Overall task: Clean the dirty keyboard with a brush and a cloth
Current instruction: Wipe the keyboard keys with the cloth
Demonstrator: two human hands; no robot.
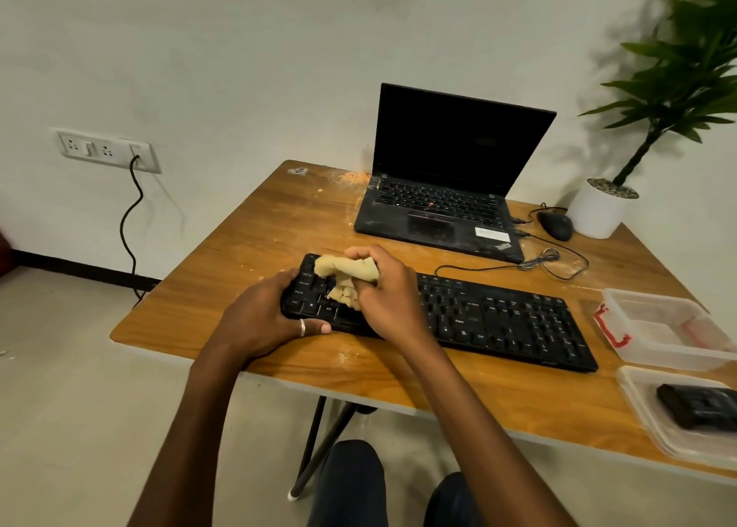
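Observation:
A black keyboard (498,315) lies across the front of the wooden table (247,231). My left hand (263,315) grips its left end, thumb on the front edge and fingers curled over the outer keys. My right hand (383,291) holds a bunched tan cloth (343,277) pressed onto the keys at the keyboard's left part. No brush is in view.
An open black laptop (442,207) stands behind the keyboard, with a mouse (555,225) and loose cable to its right. A potted plant (598,211) occupies the back right corner. Two clear plastic containers (654,323) sit at the right edge. Crumbs and dust lie near the table's back left.

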